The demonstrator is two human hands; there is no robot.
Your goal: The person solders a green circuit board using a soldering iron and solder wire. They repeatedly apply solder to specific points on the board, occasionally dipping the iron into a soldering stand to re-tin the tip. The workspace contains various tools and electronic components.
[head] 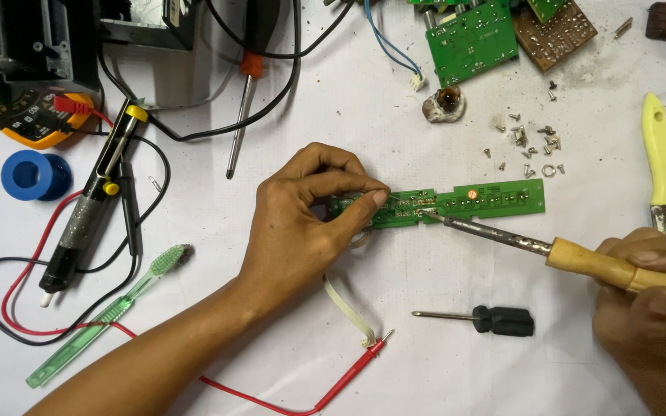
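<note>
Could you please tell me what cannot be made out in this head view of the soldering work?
- Left end of the narrow green circuit board: hidden under the left hand.
- Solder wire, if any, at the left fingers: too thin to confirm.
- Soldering iron handle end: covered by the right hand, cut off by the frame edge.

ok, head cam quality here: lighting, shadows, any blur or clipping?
Head view: light is even and soft, with faint shadows under the left hand and soldering iron; the white table is bright but keeps detail; the narrow green board is sharp; the right hand is cropped at the frame edge.
</note>
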